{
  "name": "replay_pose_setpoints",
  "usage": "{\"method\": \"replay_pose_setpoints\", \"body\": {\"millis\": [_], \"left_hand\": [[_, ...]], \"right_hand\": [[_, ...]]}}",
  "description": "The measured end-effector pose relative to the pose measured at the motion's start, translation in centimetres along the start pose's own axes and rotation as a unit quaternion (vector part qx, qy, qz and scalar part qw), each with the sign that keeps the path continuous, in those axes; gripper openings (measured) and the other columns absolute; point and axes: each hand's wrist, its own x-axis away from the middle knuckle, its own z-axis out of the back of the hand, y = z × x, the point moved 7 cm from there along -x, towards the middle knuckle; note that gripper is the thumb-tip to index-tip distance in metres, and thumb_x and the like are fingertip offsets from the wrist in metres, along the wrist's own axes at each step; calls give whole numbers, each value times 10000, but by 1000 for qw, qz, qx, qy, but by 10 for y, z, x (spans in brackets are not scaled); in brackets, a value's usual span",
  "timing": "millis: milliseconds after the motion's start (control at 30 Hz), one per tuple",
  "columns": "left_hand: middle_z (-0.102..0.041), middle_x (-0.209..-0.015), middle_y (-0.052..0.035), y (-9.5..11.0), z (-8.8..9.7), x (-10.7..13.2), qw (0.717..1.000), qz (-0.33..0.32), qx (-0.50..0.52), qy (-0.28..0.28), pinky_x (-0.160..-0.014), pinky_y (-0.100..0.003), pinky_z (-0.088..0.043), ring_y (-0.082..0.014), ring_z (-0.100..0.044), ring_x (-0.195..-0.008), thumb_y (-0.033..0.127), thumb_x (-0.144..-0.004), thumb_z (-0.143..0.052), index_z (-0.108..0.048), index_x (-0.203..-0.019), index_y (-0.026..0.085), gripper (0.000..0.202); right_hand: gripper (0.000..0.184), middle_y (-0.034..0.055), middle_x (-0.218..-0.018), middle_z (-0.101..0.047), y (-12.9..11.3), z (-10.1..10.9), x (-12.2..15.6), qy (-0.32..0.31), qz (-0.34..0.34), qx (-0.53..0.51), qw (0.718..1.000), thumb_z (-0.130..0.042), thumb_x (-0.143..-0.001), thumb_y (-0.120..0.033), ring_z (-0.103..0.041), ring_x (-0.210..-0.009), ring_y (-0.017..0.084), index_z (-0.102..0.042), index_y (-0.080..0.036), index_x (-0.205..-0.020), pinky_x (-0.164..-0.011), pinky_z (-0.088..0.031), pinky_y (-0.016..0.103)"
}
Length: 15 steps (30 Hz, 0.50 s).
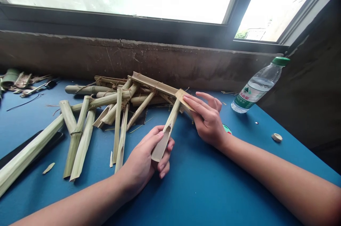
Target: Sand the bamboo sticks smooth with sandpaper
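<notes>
My left hand (145, 158) is closed around the lower end of a bamboo stick (172, 116), whose near half is cut open into a hollow channel. The stick's far end meets the end of a long split bamboo strip (157, 84); I cannot tell whether they are joined. My right hand (209, 117) grips that strip's right end, its fingers laid along the top and the thumb hidden. The strip slopes up leftward to a tied bamboo frame (108, 102), with several bamboo legs spread across the blue table (202, 190).
A tilted-looking water bottle (255, 89) with a green cap stands at the right, near a small pale ring (277, 137). Bamboo scraps (23, 80) lie at the far left. A dark flat object (50, 140) lies under the frame. The window wall (160, 55) bounds the back.
</notes>
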Motion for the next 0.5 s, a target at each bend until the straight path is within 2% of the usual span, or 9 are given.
{"method": "replay_pose_setpoints", "body": {"millis": [100, 267, 333, 433, 500], "left_hand": [[-552, -780, 34, 0, -2, 1, 1000, 9, -2, -7, -412, -222, -362, -70, -365, -434, 364, -1060, -468, -528, -1046, 238, 140], [-564, -815, 29, -1, -5, 1, 1000, 17, -1, -22, -444, -247, -432, -84, -435, -465, 365, -1056, -499, -509, -1073, 243, 124], [-569, -830, 28, -2, -5, 1, 999, 16, -1, -28, -450, -255, -458, -87, -458, -472, 366, -1054, -516, -506, -1095, 246, 127], [-571, -843, 26, -2, -5, -1, 999, 8, -7, -30, -467, -267, -494, -90, -481, -485, 364, -1049, -542, -510, -1152, 250, 157], [-570, -844, 24, -2, -5, -2, 1000, 3, -13, -27, -489, -273, -514, -90, -491, -499, 352, -1043, -564, -512, -1187, 246, 186]], "right_hand": [[480, -50, -1499, -662, -4, 0, -1, -11, 18, 15, 1000, -514, -1078, -187, -507, -1465, 303, -603, -410, -1494, -1201, -284, 549], [507, -61, -1523, -638, -6, 2, 0, -7, 36, 45, 998, -511, -1068, -166, -495, -1473, 314, -582, -403, -1511, -1185, -284, 555], [543, -75, -1554, -604, -13, 1, 3, -25, 74, 74, 994, -538, -1040, -158, -476, -1490, 327, -569, -416, -1516, -1195, -254, 575], [623, -105, -1589, -556, -29, -4, 9, -82, 173, 100, 977, -591, -985, -183, -463, -1509, 333, -523, -455, -1541, -1230, -192, 587], [648, -116, -1599, -544, -35, -4, 11, -97, 207, 102, 968, -616, -961, -199, -463, -1514, 331, -514, -471, -1541, -1248, -173, 585]]}}
